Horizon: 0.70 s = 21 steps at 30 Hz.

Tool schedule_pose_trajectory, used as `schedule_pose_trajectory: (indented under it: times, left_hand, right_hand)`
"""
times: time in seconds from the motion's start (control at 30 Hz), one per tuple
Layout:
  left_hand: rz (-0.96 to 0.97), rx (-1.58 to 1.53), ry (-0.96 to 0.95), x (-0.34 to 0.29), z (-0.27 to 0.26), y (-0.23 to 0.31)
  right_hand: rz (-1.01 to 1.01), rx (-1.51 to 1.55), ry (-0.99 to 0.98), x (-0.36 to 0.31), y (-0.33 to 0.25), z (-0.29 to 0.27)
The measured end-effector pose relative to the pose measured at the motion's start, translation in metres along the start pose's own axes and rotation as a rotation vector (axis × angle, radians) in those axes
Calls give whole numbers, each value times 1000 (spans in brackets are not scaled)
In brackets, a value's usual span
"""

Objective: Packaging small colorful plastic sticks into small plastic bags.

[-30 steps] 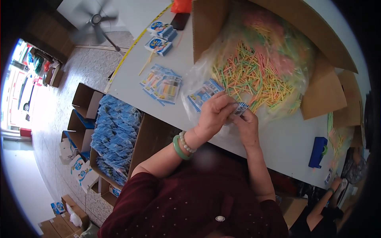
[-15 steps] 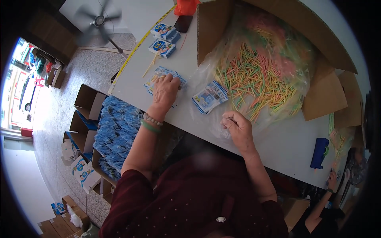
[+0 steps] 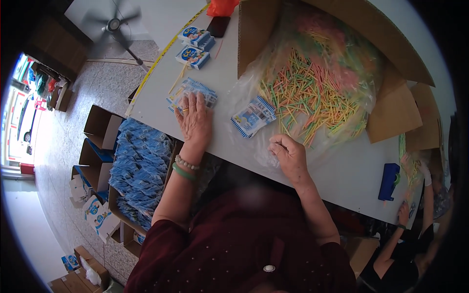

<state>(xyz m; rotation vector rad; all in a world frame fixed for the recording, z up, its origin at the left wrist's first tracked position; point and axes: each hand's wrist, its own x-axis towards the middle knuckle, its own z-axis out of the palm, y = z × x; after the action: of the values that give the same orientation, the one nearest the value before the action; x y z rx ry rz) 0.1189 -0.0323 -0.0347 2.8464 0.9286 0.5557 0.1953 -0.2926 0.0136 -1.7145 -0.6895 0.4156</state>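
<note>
At far left, a carton (image 3: 114, 199) is filled with blue packets (image 3: 139, 168) and is placed beside the table (image 3: 337, 178). On the table's left part, two blue-and-white boxes (image 3: 193, 57) are set one behind the other, with pale yellow sticks (image 3: 178, 80) laid in front.

Next, a small pile of clear-and-blue packets (image 3: 199, 86) is found flat on the table. It is partly covered by the left hand (image 3: 196, 119), which is laid palm down: fingers extended, slightly apart, thumb off to the side. The pile is touched by the fingers; nothing is seen clamped. A beaded bracelet (image 3: 187, 162) and a green bangle (image 3: 183, 172) are worn at that wrist.

To the right, a single packet (image 3: 253, 117) is seen lying on clear film, untouched, between the hands. The right hand (image 3: 292, 157) is held near it, fingers curled in, thumb brought against the index finger. Wrinkled film is noted just beside the fingertips; whether it is pinched cannot be told.

Beyond, coloured sticks (image 3: 317, 95) are heaped in a clear bag within a cardboard box (image 3: 394, 111). A blue tape dispenser (image 3: 389, 181) is placed farther right, near a co-worker's hand (image 3: 403, 213).
</note>
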Motion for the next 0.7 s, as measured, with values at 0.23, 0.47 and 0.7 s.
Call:
schedule_pose_trajectory:
  times: [0.23,0.47,0.7]
  left_hand:
    - [9,150,72,-5,-21,20]
    - [115,-267,-42,1,-17,99]
    - [-97,-641,-230,21,3,79]
  right_hand:
    - [13,-45,23,-3,1,-9]
    - [30,9,141,0,4,-21]
    - [133,27,285,-11,18,-59]
